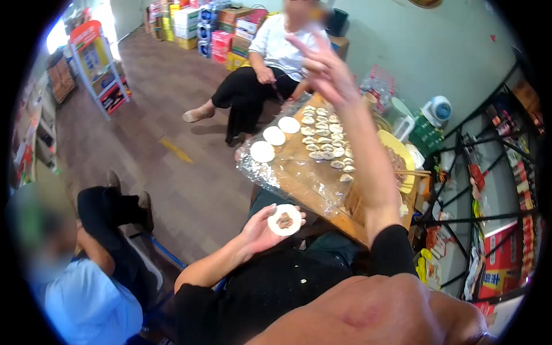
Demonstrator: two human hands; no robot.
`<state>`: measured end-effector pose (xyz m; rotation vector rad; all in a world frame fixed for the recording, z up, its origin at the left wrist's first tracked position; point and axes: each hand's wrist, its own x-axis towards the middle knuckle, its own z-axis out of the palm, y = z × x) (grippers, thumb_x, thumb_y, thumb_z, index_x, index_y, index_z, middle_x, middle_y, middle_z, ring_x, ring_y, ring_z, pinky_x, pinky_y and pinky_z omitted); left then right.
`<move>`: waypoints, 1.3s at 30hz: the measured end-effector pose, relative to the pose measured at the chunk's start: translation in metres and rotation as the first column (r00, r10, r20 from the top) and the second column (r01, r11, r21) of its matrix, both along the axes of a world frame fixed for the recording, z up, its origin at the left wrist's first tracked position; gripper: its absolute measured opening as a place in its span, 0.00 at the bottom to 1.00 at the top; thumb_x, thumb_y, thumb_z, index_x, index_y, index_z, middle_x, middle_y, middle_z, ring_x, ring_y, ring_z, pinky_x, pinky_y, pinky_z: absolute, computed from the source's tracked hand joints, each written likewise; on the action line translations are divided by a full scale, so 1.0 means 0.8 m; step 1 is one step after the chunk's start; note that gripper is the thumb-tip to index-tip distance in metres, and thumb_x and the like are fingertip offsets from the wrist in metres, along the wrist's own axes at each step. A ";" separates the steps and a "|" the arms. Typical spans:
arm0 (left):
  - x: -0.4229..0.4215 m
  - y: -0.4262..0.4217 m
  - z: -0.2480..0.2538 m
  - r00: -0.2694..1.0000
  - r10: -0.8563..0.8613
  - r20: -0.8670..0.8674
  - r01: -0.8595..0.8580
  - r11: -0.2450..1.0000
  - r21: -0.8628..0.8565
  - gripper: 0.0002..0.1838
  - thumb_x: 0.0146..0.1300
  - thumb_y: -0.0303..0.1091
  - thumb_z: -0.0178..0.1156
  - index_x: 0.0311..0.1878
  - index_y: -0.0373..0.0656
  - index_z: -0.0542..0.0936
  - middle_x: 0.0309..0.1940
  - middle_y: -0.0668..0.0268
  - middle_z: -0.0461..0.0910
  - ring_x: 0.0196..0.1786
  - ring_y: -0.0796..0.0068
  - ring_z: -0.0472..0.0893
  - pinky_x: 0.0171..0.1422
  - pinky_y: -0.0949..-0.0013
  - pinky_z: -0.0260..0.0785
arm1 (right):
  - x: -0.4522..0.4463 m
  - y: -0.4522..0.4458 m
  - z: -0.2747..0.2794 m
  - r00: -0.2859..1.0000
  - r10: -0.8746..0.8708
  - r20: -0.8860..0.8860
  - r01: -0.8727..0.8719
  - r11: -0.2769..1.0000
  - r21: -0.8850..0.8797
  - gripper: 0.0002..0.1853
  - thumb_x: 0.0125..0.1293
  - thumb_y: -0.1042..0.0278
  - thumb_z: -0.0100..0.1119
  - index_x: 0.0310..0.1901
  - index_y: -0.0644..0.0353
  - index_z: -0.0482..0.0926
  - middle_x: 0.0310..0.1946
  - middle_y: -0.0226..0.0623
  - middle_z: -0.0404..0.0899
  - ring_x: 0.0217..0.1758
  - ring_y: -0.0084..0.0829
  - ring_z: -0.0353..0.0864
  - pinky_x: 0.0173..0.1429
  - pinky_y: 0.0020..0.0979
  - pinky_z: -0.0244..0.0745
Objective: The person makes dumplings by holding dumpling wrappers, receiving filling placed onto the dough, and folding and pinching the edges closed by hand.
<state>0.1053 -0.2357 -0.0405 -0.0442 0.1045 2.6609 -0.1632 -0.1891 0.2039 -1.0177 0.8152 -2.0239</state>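
Note:
A round dumpling wrapper [294,223] with a small heap of meat filling [284,220] in its middle rests on the fingers of my left hand [260,233], above my lap. My right hand [329,72] is raised over the far part of the table, fingers stretched out and nothing visible in them. Below that arm, several folded dumplings [323,140] lie in rows on the table [293,167]. Flat wrappers [274,135] sit along its left side on clear plastic film. A yellow bowl [409,155] of meat filling, with chopsticks [415,172] across it, is partly hidden behind my right forearm.
A person in a white top [270,43] sits across the table; another in light blue [92,305] sits at my left. Stacked boxes [221,43] line the back wall. Black-framed shelves [460,218] with packaged goods stand on the right, and a display rack [99,66] at back left.

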 end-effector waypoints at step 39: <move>-0.005 0.124 -0.021 0.882 0.030 -0.470 -0.391 0.602 -0.696 0.23 0.69 0.29 0.52 0.67 0.37 0.66 0.57 0.64 0.72 0.62 0.75 0.70 0.68 0.71 0.59 | 0.272 0.223 -0.308 0.409 -0.189 0.893 0.131 0.980 0.147 0.39 0.72 0.33 0.20 0.58 0.62 0.68 0.63 0.56 0.69 0.67 0.54 0.66 0.71 0.54 0.58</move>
